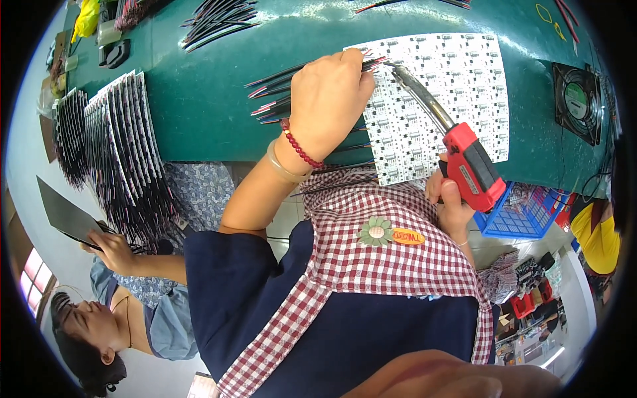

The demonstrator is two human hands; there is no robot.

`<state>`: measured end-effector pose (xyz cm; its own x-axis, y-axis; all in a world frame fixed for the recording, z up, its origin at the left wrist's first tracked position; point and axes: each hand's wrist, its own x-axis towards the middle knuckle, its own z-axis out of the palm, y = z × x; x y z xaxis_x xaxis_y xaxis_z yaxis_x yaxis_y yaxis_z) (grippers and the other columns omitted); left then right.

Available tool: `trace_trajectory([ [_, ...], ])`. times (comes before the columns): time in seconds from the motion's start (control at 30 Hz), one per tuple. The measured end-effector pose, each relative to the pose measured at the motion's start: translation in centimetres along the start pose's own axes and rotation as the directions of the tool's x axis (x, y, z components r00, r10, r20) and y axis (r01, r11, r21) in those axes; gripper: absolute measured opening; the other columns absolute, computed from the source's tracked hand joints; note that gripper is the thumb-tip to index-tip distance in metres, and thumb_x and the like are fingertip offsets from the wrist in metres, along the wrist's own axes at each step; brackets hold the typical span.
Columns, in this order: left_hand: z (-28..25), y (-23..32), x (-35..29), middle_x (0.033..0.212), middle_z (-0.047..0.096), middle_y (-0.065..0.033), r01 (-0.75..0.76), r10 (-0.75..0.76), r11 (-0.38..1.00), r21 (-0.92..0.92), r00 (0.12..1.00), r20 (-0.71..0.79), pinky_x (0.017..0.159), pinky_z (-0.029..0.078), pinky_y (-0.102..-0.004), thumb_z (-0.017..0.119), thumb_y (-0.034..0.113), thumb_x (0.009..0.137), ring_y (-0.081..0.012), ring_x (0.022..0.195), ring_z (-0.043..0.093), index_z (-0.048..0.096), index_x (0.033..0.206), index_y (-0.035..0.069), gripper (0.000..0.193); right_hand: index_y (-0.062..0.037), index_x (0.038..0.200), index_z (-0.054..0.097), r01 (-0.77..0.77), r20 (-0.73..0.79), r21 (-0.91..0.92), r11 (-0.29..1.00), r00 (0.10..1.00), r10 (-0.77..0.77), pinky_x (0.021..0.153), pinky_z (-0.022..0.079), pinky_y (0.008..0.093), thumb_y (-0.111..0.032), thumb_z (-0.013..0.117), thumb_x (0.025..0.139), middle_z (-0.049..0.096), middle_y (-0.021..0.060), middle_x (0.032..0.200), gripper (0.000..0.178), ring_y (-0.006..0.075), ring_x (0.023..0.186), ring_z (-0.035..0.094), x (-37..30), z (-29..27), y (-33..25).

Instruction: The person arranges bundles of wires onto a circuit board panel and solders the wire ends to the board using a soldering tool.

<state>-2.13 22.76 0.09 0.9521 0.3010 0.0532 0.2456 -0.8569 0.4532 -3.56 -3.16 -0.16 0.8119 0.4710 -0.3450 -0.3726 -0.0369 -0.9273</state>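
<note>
Red soldering gun (461, 151): in your right hand (453, 207), fingers curled round it | black wires (283, 106): pinched in your closed left hand (330, 94), tips jutting right | white circuit sheet (459, 79): partly under that hand, on the bench (219, 109)

Our left hand (332, 93) pinches dark wires (271, 87) over the white circuit-board sheet (464, 86), while our right hand (454, 211) grips a red-and-black soldering tool (472, 166), tip near those fingers. We have a black fan (576, 104) on the green table (219, 86).
</note>
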Motion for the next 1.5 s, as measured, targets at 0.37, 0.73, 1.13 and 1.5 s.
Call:
trace_trajectory([
  [0.37,0.1,-0.4,-0.1,0.071,0.063,-0.0141,-0.086,0.086,0.996,-0.012,0.995,-0.042,0.055,0.048,-0.0426,0.065,0.015,0.081,-0.0343,0.063,0.062,0.057,0.082,0.002,0.015,0.0034,0.126,0.049,0.023,0.016,-0.036,0.999,1.0,-0.022,0.05,0.037,0.0268,-0.028,0.061,0.093,0.047,0.0024,0.063,0.048,0.0111,0.051,0.043,-0.1,-0.3,0.1],
  [0.73,-1.1,0.4,-2.5,0.073,0.064,-0.0168,0.049,0.001,0.943,-0.329,0.988,0.152,0.056,0.048,-0.0441,0.067,0.008,0.079,-0.0347,0.063,0.062,0.056,0.08,0.0,0.014,0.0061,0.123,0.045,0.06,-0.004,0.097,0.993,0.998,-0.06,0.05,0.038,0.028,-0.036,0.061,0.092,0.046,0.0032,0.06,0.054,0.0114,0.05,0.043,-0.8,-2.2,0.4],
  [1.13,-0.7,0.0,-1.3,0.062,0.063,-0.0161,0.219,-0.144,0.922,-0.318,0.959,0.244,0.054,0.046,-0.0375,0.068,0.014,0.08,-0.0285,0.053,0.059,0.062,0.079,-0.002,0.017,0.0049,0.128,0.045,0.003,0.062,0.1,0.995,0.998,-0.009,0.05,0.037,0.0264,-0.03,0.061,0.092,0.046,0.0036,0.063,0.052,0.0107,0.052,0.042,-1.5,-2.4,1.7],
  [1.5,-0.8,0.1,-0.5,0.057,0.056,-0.0199,0.125,-0.105,0.988,-0.092,0.976,0.193,0.054,0.046,-0.0409,0.064,0.023,0.08,-0.0381,0.054,0.057,0.064,0.072,-0.001,0.025,0.0051,0.128,0.046,-0.03,0.077,0.049,0.998,0.997,0.026,0.054,0.039,0.0276,-0.026,0.061,0.093,0.048,0.0044,0.065,0.05,0.0118,0.054,0.044,-1.3,-2.7,2.3],
])
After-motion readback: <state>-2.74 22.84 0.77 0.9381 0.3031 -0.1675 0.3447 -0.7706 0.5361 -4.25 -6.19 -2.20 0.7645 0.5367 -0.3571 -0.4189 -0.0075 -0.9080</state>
